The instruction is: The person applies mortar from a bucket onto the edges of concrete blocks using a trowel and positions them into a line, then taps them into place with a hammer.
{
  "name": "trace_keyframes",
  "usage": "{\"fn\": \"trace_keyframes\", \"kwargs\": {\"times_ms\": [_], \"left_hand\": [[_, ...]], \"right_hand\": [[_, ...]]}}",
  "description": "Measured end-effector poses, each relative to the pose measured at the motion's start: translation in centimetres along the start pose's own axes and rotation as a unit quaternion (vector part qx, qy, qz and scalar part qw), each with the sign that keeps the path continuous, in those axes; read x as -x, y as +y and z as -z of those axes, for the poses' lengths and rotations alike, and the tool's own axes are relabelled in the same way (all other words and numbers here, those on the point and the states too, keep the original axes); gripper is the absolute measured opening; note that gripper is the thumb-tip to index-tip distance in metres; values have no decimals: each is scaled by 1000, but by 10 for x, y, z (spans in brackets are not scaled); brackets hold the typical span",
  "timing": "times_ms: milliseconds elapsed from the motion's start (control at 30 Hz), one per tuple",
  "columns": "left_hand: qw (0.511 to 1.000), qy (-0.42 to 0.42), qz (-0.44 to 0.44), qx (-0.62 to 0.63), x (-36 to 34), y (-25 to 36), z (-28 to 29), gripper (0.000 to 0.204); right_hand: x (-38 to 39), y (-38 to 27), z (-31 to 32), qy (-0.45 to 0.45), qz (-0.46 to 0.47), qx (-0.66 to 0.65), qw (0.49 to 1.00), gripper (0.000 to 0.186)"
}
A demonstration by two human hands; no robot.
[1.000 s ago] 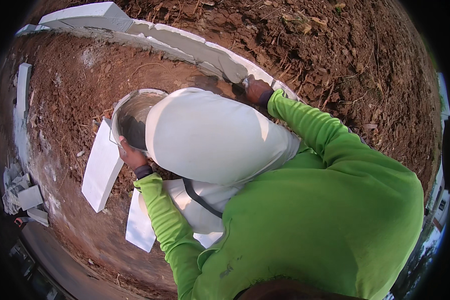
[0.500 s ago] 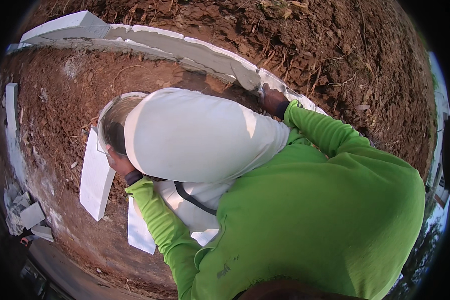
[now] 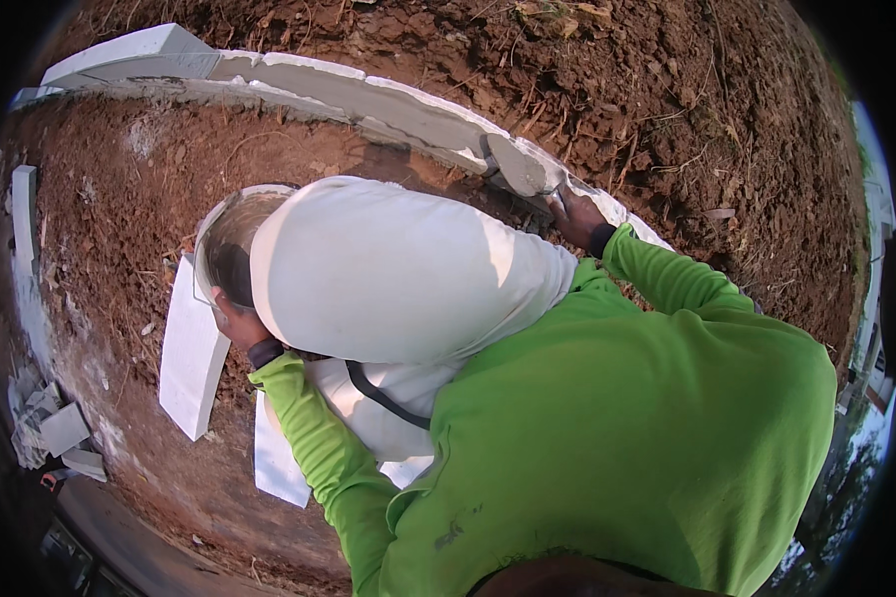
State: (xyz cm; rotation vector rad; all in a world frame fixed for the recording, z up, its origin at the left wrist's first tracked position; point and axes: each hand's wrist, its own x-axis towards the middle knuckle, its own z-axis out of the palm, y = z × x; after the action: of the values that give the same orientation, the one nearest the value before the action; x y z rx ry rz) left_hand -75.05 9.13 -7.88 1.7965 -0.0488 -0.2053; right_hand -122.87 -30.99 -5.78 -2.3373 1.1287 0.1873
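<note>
My left hand grips the near side of a pale bucket with wet grey mix inside, beside my white-clad knee. In my right hand I hold a trowel, its blade laid against the low curved row of white blocks. Grey mortar coats much of that row. My fingers at the trowel's handle are small and partly shadowed.
Loose white blocks lie left of me, with a pile of broken pieces at the far left beside what looks like a red-handled tool. Red-brown soil with roots borders the row on both sides.
My right hand and trowel have moved rightward along the block row, most clearly in the last half second. My left hand stays on the bucket as the view has shifted slightly.
</note>
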Motion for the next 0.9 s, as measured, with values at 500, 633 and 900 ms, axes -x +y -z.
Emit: {"fn": "trace_keyframes", "kwargs": {"times_ms": [500, 633, 900], "left_hand": [[999, 5, -50, -20, 7, 4, -4, 54], [1000, 7, 7, 14, 6, 15, -11, 40], [997, 25, -57, -47, 21, 35, -21, 52]], "right_hand": [[24, 56, -63, -61, -5, 23, 998, 58], [-5, -28, -19, -35, -32, 20, 999, 47], [-4, -5, -8, -27, -97, 84, 991, 49]]}}
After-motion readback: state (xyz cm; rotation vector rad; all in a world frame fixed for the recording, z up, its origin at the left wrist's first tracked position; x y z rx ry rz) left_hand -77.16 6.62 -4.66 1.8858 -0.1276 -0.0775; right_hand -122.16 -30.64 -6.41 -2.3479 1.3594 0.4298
